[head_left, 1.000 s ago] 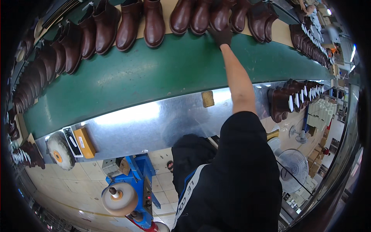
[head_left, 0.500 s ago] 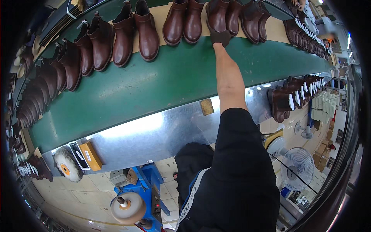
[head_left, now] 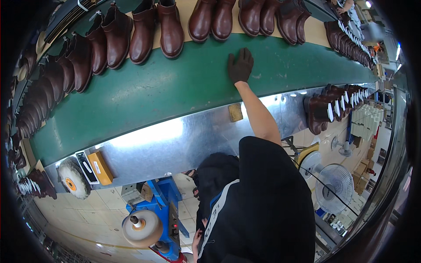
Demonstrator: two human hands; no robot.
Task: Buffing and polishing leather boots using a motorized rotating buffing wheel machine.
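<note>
My right hand (head_left: 240, 65), in a dark brown glove, is over the green work surface (head_left: 175, 83) with its fingers apart and nothing in it. Just beyond its fingertips stands a pair of dark brown ankle boots, the left one (head_left: 251, 19) nearer to my hand. Another pair, with a near boot (head_left: 222, 24), stands a little further left. Down by my black clothing my left hand (head_left: 199, 234) shows bare and only in part; its fingers are too small and hidden to read.
More brown boots (head_left: 117, 39) line the far side on tan board. A metal ledge (head_left: 184, 140) holds a tan block (head_left: 235, 112), an orange-yellow box (head_left: 100, 168) and a fluffy buffing wheel (head_left: 73, 179). Below stands a blue machine (head_left: 169, 193); a fan (head_left: 334, 188) is at the right.
My right hand has come off the boot and drawn back towards me over the green surface. My left hand has come into view at the bottom. The view has shifted slightly.
</note>
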